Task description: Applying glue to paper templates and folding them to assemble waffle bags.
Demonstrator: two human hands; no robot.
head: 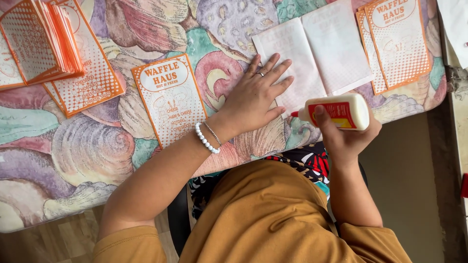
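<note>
Your left hand [253, 100] lies flat, fingers [280, 68] spread, pressing the unfolded white paper sheet [317, 48] onto the shell-patterned surface [87, 146]. Your right hand [343, 134] has its fingers curled around a white glue bottle [341, 111] with a red-and-yellow label, nozzle just beside the sheet's lower edge. Orange-and-white printed paper bags lie left [168, 97], stacked far left [39, 41] and right [397, 41].

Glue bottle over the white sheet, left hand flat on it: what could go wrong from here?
1. The glue bottle lies sideways in the right hand, its red tip near the edge of the white sheet; a drip may land on the patterned cloth instead.
2. The left hand presses only the sheet's left part; the right flap looks free and might lift or shift.
3. Glue could reach the left fingers and smear onto the printed bag beside the hand.
</note>
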